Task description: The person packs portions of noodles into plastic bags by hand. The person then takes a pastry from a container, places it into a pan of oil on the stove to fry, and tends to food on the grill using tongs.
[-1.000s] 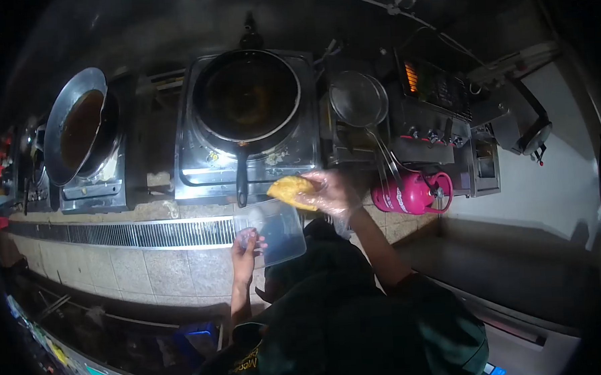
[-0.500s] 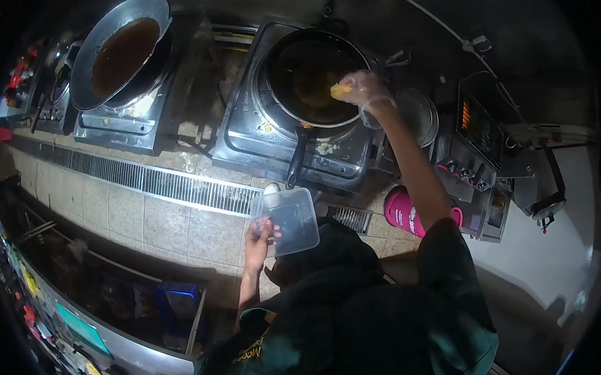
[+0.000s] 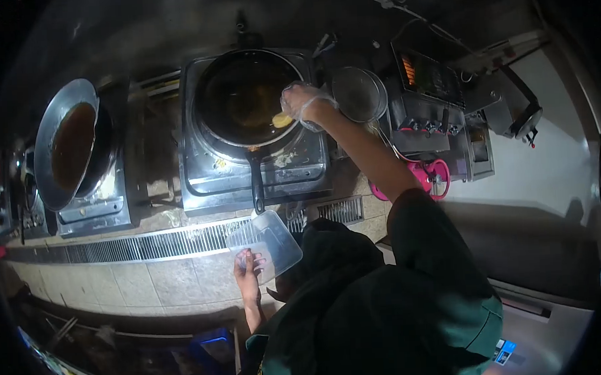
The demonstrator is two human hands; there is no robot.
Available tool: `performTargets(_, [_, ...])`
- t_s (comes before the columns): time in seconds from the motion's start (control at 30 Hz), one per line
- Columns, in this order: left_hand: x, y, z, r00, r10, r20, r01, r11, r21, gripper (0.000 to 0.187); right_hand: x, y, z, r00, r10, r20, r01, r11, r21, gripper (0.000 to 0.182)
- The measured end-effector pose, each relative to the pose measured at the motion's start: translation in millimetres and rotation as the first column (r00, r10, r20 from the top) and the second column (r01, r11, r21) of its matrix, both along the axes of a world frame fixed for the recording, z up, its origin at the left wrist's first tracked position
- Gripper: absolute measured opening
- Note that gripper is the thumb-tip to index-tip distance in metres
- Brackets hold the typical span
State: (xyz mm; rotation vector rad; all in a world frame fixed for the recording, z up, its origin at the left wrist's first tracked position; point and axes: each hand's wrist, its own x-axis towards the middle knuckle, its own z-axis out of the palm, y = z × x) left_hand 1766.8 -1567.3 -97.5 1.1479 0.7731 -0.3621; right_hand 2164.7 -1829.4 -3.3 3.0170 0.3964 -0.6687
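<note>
My right hand [image 3: 302, 101], in a thin see-through glove, is at the right rim of a dark frying pan [image 3: 220, 120]. Its fingers are closed on a yellow piece of food [image 3: 282, 120], whose exact kind I cannot make out, over the inside of the pan. Dark, shiny liquid that looks like oil covers the pan's bottom. The pan sits on a steel stove [image 3: 206, 181] with its black handle towards me. Lower down, my left hand [image 3: 248, 273] grips a see-through plastic container [image 3: 279, 245] by its left side; the container is tilted.
A large wok [image 3: 47, 148] holding brown sauce leans over the burner at the left. Right of the frying pan lies a round strainer [image 3: 358, 94], near a grill [image 3: 426, 81] with an orange glow. A pink container [image 3: 437, 171] stands below it. A floor grate [image 3: 142, 248] runs along the stoves.
The view has turned, shifting the stoves left and down. The yellow piece now hangs lower beneath my right fingers, nearer the pan's near-right side. My left hand still holds the plastic container.
</note>
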Motion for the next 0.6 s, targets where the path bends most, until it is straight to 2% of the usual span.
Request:
performTargets(0.1, [3.1,-2.6,-1.4,0.999,-0.033,0.003,0.033,0.999,0.008,0.04,-20.8,-21.6,25.5,0.998,-0.034,0.045,0.024,0.98,0.199,0.021])
performTargets(0.17, [4.5,-7.3,-2.9,0.999,-0.052,-0.002,0.052,0.999,0.017,0.041,-44.2,-52.2,43.3,0.989,-0.076,0.125,0.024,0.926,0.378,0.028])
performTargets(0.2, [5.6,-11.5,-1.5,0.998,-0.062,-0.011,0.062,0.998,0.015,0.041,-49.1,-87.3,20.9,0.987,-0.13,0.096,0.052,0.82,0.57,0.023])
performTargets(0.23, [6.4,-16.7,0.3,0.997,-0.071,-0.02,0.072,0.997,0.015,0.041,-55.6,-133.7,-23.9,0.983,-0.175,0.059,0.076,0.674,0.735,0.02])
performTargets(0.3, [8.8,-29.4,4.8,0.996,-0.085,-0.035,0.085,0.996,0.007,0.041,-86.9,-204.4,-54.7,0.953,-0.304,-0.013,0.14,0.401,0.905,0.023])
performTargets(0.37, [10.1,-41.9,6.3,0.993,-0.112,-0.038,0.112,0.994,0.011,0.039,-159.9,-251.6,-59.3,0.877,-0.471,-0.095,0.206,0.189,0.96,0.03])
performTargets(0.43, [11.3,-55.0,4.3,0.989,-0.138,-0.045,0.139,0.99,0.021,0.037,-202.7,-288.5,-56.7,0.806,-0.582,-0.107,0.287,0.226,0.931,0.031])
performTargets(0.53, [11.5,-80.3,1.7,0.987,-0.147,-0.062,0.15,0.987,0.054,0.037,-239.2,-339.3,-31.5,0.752,-0.659,0.034,0.487,0.588,0.646,0.022])
performTargets(0.6, [13.1,-102.0,3.5,0.987,-0.148,-0.064,0.153,0.985,0.082,0.038,-243.3,-370.0,-26.0,0.717,-0.678,0.159,0.488,0.652,0.581,0.018])
